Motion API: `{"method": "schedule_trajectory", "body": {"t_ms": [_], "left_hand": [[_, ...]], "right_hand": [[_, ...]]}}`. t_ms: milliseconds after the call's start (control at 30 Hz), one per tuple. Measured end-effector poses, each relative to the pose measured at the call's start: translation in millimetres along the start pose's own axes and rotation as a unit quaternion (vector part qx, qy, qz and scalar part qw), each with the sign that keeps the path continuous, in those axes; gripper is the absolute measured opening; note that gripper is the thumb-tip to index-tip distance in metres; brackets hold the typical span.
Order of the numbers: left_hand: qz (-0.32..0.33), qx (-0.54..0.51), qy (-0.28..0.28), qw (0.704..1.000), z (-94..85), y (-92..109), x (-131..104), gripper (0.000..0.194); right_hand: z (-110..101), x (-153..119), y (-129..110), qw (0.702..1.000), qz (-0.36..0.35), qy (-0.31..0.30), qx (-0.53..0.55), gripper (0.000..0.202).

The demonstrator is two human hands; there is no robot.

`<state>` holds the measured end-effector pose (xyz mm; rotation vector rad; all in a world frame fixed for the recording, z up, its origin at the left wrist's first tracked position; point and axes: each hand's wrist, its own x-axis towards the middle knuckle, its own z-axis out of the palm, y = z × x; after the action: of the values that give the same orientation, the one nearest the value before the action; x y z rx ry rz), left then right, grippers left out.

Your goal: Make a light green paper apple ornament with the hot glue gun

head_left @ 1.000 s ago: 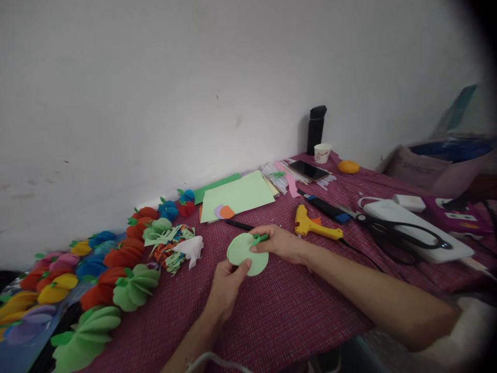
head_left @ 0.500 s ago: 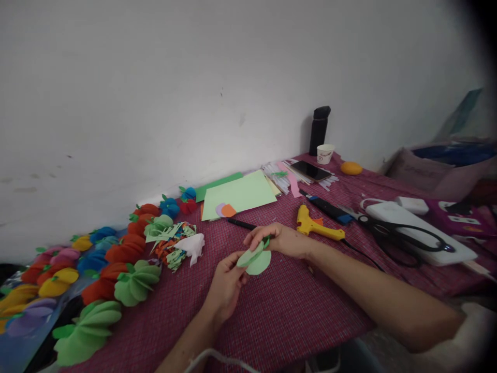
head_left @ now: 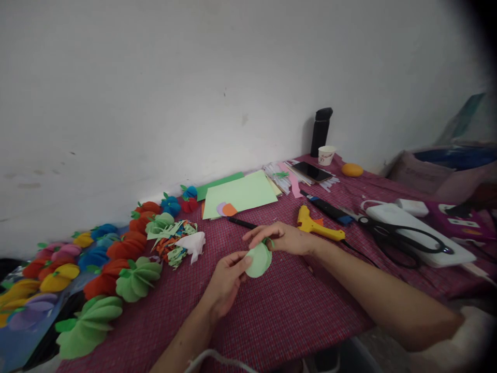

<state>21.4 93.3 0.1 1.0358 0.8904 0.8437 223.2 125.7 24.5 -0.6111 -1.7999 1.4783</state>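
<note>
A small stack of light green paper circles (head_left: 258,260) is held above the cloth between my two hands. My left hand (head_left: 228,282) pinches its left edge, thumb in front and fingers behind. My right hand (head_left: 280,239) is closed at the top right of the stack, where a darker green paper piece (head_left: 268,243) shows by the fingertips. Part of that piece is hidden by the fingers. Beyond my right hand lies a yellow glue gun (head_left: 318,226), with a black pen (head_left: 241,223) to its left.
Folded paper pumpkins (head_left: 137,278) in several colours fill the left side. Beside them is a heap of paper scraps (head_left: 180,243). Paper sheets (head_left: 240,194), a phone (head_left: 311,171), a cup (head_left: 326,155) and a black bottle (head_left: 320,133) stand or lie behind. Scissors (head_left: 404,235) rest at right.
The light green circles were fanned apart and tilted; now they lie together, their flat face turned toward me. Both hands have kept nearly the same place.
</note>
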Motion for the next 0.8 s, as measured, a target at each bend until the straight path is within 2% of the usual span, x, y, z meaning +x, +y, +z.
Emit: {"method": "schedule_trajectory", "body": {"t_ms": [67,133,200,400,500,600,700,800], "left_hand": [[0.004,-0.002,0.005,1.000,0.8,2,-1,0.026],[0.013,-0.007,0.016,1.000,1.7,4,-1,0.026],[0.029,-0.015,0.036,0.999,1.9,5,-1,0.025],[0.082,-0.033,0.105,0.990,-0.9,5,4,0.022],[0.102,-0.027,0.123,0.987,-0.6,4,5,0.021],[0.107,-0.001,0.125,0.986,-0.3,2,5,0.020],[0.114,0.039,0.115,0.986,-1.9,2,5,0.022],[0.143,0.122,0.117,0.975,-5.2,2,6,0.028]], "right_hand": [[2,1,-1,0.996,0.039,0.050,0.064,0.027],[6,2,1,0.983,0.082,0.106,0.127,0.028],[10,3,5,0.969,0.109,0.133,0.180,0.033],[19,4,13,0.963,0.110,0.103,0.222,0.028],[22,5,15,0.975,0.102,0.100,0.170,0.025],[22,6,18,0.986,0.081,0.133,0.061,0.023],[21,7,19,0.986,0.059,0.147,-0.042,0.029],[23,5,17,0.979,0.056,0.146,-0.130,0.032]]}}
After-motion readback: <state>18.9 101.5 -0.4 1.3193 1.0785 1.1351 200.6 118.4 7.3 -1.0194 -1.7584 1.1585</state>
